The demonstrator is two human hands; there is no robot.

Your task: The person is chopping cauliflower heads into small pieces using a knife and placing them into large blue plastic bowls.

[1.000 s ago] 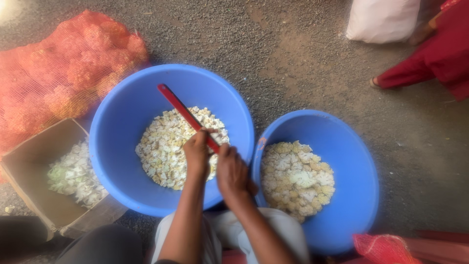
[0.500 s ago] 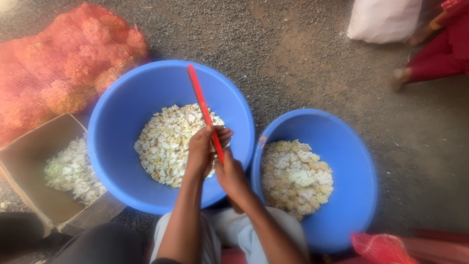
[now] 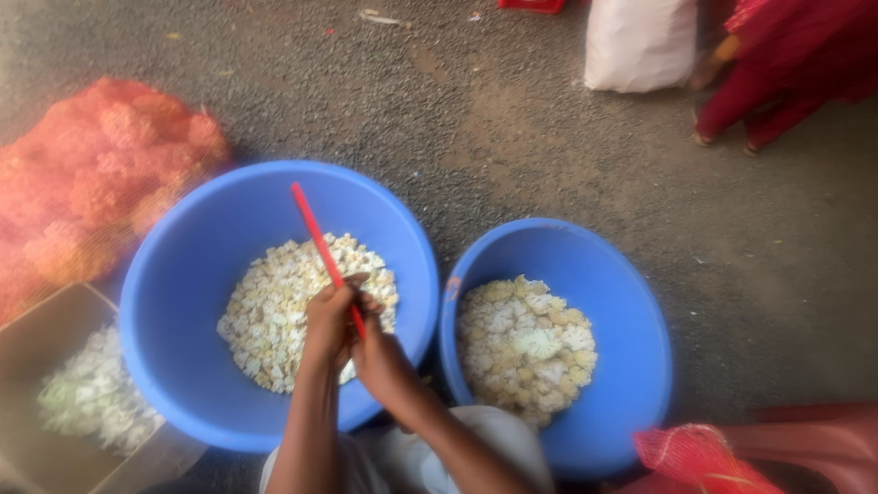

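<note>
Head view, looking down: large blue basin (image 3: 183, 302) set on grey gravel ground (image 3: 512, 137), holding a heap of pale yellowish-white cut pieces (image 3: 274, 311) gathered toward its near side; second blue basin (image 3: 640, 366), just beside the first on the right and seemingly touching it at the rim, holding a similar heap of pale pieces (image 3: 526, 348) across its bottom; brown cardboard box (image 3: 27, 338) at the lower left, beside the large basin, containing whitish-green scraps (image 3: 91, 398). Red stick (image 3: 315, 233), thin and straight, is seen slanting up and to the left over the heap in the large basin, its far end above the bare blue inner wall, its near end lost between the hands. Left hand (image 3: 329, 325) is curled closed around the stick's lower part, fingers wrapped over it; right hand (image 3: 380, 361) is placed just below and beside the left, closed on the same stick, though its fingertips are blurred. Orange mesh sack (image 3: 91, 183), filled, lies at the upper left behind the large basin. White sack (image 3: 640, 41) stands at the top edge, with another person's red garment (image 3: 796, 64) next to it. Red mesh bag (image 3: 695, 457) is seen at the lower right, near the second basin's rim
</note>
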